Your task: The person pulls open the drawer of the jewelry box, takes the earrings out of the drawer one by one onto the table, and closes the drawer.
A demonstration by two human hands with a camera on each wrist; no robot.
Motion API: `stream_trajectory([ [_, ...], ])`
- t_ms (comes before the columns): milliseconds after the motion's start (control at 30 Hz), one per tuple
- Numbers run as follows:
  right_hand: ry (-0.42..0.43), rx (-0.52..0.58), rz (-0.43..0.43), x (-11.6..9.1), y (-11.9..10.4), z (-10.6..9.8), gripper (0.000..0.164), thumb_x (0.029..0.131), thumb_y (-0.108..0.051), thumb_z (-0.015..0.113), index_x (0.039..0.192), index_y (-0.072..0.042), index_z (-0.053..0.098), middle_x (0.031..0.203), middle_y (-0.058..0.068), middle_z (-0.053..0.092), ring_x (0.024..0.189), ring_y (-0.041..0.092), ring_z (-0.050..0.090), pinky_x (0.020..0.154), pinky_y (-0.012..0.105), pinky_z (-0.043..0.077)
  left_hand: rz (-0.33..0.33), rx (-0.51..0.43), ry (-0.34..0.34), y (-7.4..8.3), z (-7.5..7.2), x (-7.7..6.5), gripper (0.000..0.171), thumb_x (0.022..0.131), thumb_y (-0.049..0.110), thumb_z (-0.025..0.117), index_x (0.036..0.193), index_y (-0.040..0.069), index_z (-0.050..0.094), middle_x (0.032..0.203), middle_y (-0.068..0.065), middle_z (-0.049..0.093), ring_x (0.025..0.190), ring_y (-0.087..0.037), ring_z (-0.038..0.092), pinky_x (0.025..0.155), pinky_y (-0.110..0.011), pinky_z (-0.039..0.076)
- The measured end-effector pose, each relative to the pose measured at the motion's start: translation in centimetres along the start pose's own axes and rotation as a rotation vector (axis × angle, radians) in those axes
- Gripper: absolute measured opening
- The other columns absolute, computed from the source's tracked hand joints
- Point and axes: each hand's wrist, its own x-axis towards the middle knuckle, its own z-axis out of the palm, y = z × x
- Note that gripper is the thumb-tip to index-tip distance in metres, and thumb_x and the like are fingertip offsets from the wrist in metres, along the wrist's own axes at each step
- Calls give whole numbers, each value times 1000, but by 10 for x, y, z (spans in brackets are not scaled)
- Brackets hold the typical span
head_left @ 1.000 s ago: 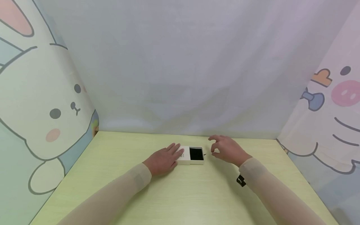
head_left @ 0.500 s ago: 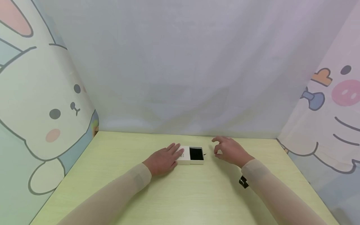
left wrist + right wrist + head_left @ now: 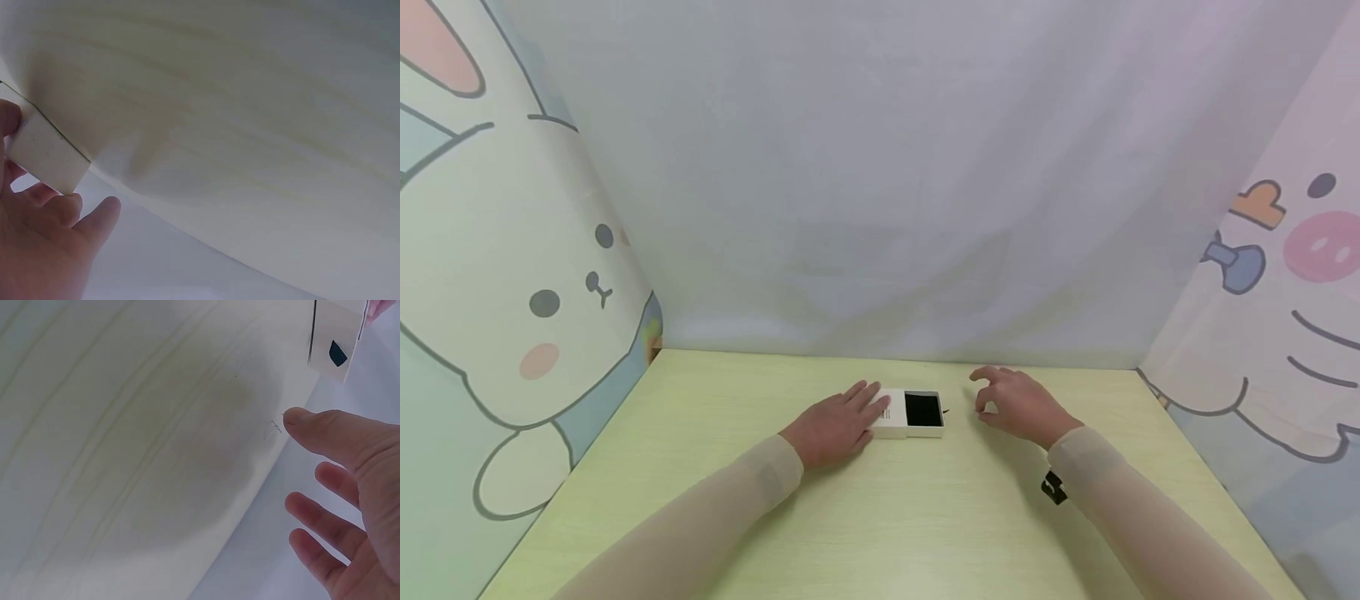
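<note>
A small white drawer-style box lies near the back of the table, its inner tray slid partly out to the right. Inside the tray a dark surface shows, and a small black tab sticks out of its end. My left hand holds the sleeve's left end, fingers spread over the top and thumb at the near side; it hides part of the printed top. To the right of the tray, apart from it, my right hand hovers with nothing in its loosely bent fingers.
The pale wood-grain table ends at a whitish curtain close behind the box. Cartoon-printed cloths stand at both sides, a rabbit on the left and a pig on the right. A black piece sits under the right wrist.
My right hand has drawn a little to the right, farther from the tray. The left hand and the partly pulled-out box stay in place.
</note>
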Motion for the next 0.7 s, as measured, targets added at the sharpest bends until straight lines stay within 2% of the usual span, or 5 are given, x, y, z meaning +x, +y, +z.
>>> stream_trajectory([
  [267,-15,-25,26,-2,1,3,11,96,-14,98,94,-22,90,148,16,78,116,38,82,101,57,71,5,11,-6,0,-1,1,62,125,35,57,182,12,46,190,-16,47,176,-36,50,140,-47,53],
  [500,-37,-26,34,-3,-1,1,13,97,-13,97,94,-23,89,148,15,77,112,36,82,93,52,70,-4,-17,-17,0,-3,0,63,125,35,57,182,13,45,190,-16,46,177,-36,48,141,-47,50],
  [700,-42,-25,33,-3,-2,3,12,97,-14,96,94,-23,90,148,15,78,115,36,83,95,53,71,0,-10,0,1,-3,-1,62,124,34,58,182,13,46,190,-16,47,176,-36,49,140,-47,52],
])
